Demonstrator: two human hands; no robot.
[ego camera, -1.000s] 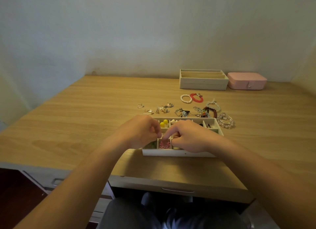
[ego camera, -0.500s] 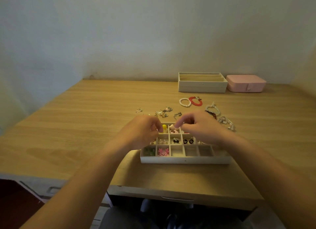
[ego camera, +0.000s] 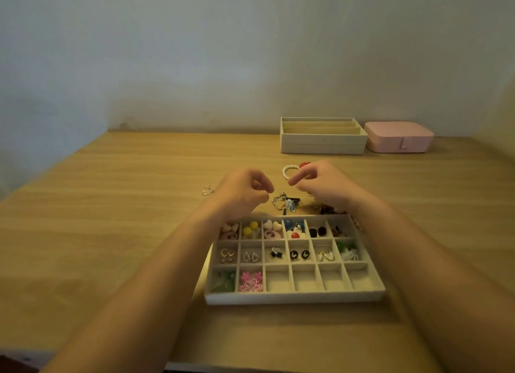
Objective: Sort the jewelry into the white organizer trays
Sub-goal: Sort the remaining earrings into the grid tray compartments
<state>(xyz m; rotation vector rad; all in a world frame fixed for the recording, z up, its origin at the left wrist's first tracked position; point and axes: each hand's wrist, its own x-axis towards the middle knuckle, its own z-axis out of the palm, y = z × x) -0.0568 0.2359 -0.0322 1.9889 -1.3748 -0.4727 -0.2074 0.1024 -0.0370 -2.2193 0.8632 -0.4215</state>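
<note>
Left hand (ego camera: 245,193) hovers over the bench just behind the tray, fingers curled, thumb & forefinger pinched narrow; may hold sth tiny, can't tell. Right hand (ego camera: 320,183) sits close beside it, forefinger & thumb pinched too, contents too small to make out. Both are above the tangle of loose silver chains & dark pieces (ego camera: 287,202).

Step, as I read it: picking the next piece from the unsorted pile, or separating a pair, before dropping it in the white compartmented organizer tray (ego camera: 295,297). Tray's back & middle rows are filled w/ earrings; front row has green and pink bits at left, four cells free. Next move prob. needs a clean pinch on one item, then a carry back to a free front cell.

Around: white pearl bracelet (ego camera: 287,172) & red beaded piece (ego camera: 304,165) partly behind right hand, small silver hoop (ego camera: 207,191) left of left hand, stacked cream slotted trays (ego camera: 323,144) & pink jewelry case (ego camera: 398,137) at the wall. Tangled chains could snag and drag neighbours along.
</note>
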